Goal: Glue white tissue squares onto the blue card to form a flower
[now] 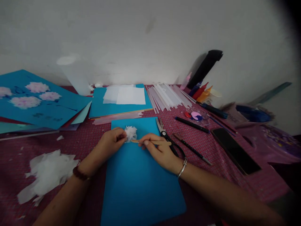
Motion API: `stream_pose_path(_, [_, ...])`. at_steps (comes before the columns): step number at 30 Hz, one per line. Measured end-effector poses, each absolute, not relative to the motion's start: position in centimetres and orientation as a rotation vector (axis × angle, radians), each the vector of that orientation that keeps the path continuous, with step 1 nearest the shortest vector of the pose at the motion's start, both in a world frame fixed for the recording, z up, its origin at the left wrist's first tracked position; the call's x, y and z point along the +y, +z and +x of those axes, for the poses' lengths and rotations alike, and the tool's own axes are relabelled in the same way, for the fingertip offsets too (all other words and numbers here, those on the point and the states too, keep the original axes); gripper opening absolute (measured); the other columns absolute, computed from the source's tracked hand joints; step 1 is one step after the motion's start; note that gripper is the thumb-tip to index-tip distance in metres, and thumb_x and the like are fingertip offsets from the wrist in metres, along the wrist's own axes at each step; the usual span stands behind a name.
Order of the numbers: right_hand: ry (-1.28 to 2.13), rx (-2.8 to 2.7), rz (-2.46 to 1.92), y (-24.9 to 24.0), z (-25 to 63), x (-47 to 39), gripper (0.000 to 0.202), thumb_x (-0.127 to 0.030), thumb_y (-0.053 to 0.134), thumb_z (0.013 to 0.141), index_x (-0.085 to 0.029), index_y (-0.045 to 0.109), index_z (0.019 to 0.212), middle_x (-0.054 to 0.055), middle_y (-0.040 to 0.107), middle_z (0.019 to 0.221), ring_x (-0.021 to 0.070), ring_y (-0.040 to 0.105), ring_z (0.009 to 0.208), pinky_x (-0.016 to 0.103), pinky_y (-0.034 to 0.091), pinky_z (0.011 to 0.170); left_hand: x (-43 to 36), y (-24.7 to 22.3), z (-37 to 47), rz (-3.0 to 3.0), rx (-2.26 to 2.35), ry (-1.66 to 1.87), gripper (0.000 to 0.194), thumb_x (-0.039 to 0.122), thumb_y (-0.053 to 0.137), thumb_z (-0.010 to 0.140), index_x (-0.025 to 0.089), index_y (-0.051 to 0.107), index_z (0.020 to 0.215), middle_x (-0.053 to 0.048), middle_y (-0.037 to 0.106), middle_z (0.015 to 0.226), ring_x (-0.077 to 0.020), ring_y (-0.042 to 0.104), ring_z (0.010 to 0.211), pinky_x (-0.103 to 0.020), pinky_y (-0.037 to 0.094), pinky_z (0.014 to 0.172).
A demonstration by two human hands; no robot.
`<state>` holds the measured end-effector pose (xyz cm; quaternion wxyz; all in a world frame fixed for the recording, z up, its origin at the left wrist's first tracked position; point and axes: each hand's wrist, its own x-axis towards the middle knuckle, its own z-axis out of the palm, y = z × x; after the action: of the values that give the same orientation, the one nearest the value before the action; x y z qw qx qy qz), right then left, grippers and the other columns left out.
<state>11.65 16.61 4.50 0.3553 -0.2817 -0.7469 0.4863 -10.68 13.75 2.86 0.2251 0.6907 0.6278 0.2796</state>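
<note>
A blue sheet of card lies on the table in front of me. Near its top edge sits a small ruffled flower of thin white paper. My left hand pinches the left side of this flower between thumb and fingers. Held like a pen, a slim wooden stick is in my right hand, and its left tip touches or nearly touches the flower's lower edge. Black-handled scissors rest beside the right hand, partly behind it. To the left lies a loose heap of white paper pieces.
Finished flower cards stand at the left. Behind are stacked blue card with white squares and pale paper strips. On the right lie a black pen, a brush, a phone and a paint palette.
</note>
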Motion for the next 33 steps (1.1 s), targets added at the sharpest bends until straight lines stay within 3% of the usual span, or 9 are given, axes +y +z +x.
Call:
stream_pose_path(11, [1.054,-2.194,-0.584,4.2,11.1,16.7,0.019,-0.019,0.045,0.094,-0.02,0.062,0.103,0.004,0.066,0.098,0.0138,0.061,0.094,0.03,0.049,0.085,13.7,2.7,-11.1,1.825,1.643,0.855,0.013,0.029,0.053,0.08,0.019,0.059,0.075,0.0,0.059,0.072,-0.0141,0.056,0.067,-0.026,0.041,0.061])
stream_pose_path(23, [0.614,-2.694,-0.52,4.5,11.4,15.9,0.022,-0.015,0.046,0.093,-0.019,0.059,0.11,0.009,0.06,0.111,0.0192,0.055,0.099,0.033,0.045,0.087,13.0,3.9,-10.6,1.607,1.828,0.969,0.023,0.039,0.049,0.082,0.019,0.055,0.071,0.004,0.05,0.063,-0.0133,0.047,0.061,-0.025,0.035,0.057])
stream_pose_path(29, [0.586,-2.731,-0.533,4.7,11.1,15.9,0.021,-0.017,0.047,0.093,-0.02,0.059,0.109,0.009,0.061,0.111,0.0201,0.054,0.1,0.035,0.044,0.087,13.1,3.5,-10.7,1.641,1.807,0.974,0.023,0.037,0.048,0.083,0.019,0.054,0.07,0.003,0.051,0.065,-0.0133,0.048,0.062,-0.025,0.037,0.059])
stream_pose_path(33, [0.764,-2.531,-0.513,4.9,11.7,15.7,0.02,-0.019,0.044,0.094,-0.02,0.061,0.106,0.008,0.063,0.106,0.0179,0.057,0.097,0.033,0.045,0.085,13.0,3.5,-10.7,1.665,1.809,0.981,0.022,0.036,0.047,0.083,0.019,0.056,0.072,0.003,0.053,0.066,-0.0141,0.05,0.064,-0.025,0.038,0.061])
